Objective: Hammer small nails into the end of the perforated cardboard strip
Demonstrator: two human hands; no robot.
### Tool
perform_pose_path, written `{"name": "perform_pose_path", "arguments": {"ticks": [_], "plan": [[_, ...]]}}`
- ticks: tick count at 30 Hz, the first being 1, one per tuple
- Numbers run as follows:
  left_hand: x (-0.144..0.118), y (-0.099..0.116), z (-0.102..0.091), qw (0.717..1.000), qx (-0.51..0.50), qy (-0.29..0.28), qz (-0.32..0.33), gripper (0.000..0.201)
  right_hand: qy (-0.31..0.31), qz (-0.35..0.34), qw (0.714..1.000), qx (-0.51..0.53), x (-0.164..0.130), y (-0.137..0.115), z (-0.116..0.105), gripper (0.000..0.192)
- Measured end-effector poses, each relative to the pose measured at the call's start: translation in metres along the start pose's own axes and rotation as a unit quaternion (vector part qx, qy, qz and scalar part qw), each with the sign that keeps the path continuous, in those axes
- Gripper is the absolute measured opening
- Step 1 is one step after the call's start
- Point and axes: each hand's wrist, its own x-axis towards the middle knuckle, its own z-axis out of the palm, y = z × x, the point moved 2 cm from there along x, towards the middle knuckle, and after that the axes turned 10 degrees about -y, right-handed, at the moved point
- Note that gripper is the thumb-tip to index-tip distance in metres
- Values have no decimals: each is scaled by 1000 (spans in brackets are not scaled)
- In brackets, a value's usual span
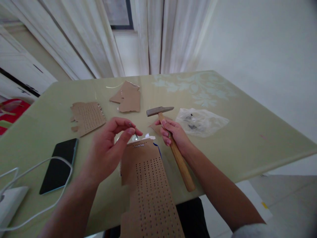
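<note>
My right hand [175,134] is closed round the wooden handle of a hammer [178,158], near its head. The steel head points up and away, above the table. Between thumb and fingers, my left hand [111,145] pinches a thin metal nail [136,135], mostly covered by the fingertips. Just below those fingertips lies the far end of a long piece of cardboard [151,185]. Rows of small punched holes run along it, and a short row of pale dots shows near its torn far edge. Its near end reaches over the table's front edge.
A clear plastic bag [201,122] with small dark bits lies right. Torn cardboard [130,99] and a perforated cardboard piece [89,117] lie farther back. At left are a phone [59,165], a white cable [70,170] and a power strip [12,205] on the table [237,132].
</note>
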Motion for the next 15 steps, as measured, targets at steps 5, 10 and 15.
{"name": "perform_pose_path", "arguments": {"ticks": [5, 10, 15], "plan": [[-2, -3, 12, 997, 56, -36, 33, 16, -1, -5, 1000, 0, -1, -2, 1, 41], [-11, -29, 13, 994, 91, -20, 52, 8, -3, -6, 1000, 3, -3, -3, 3, 38], [-12, -28, 15, 994, 88, -43, 37, 10, -9, -1, 1000, 7, -3, -2, 4, 39]]}}
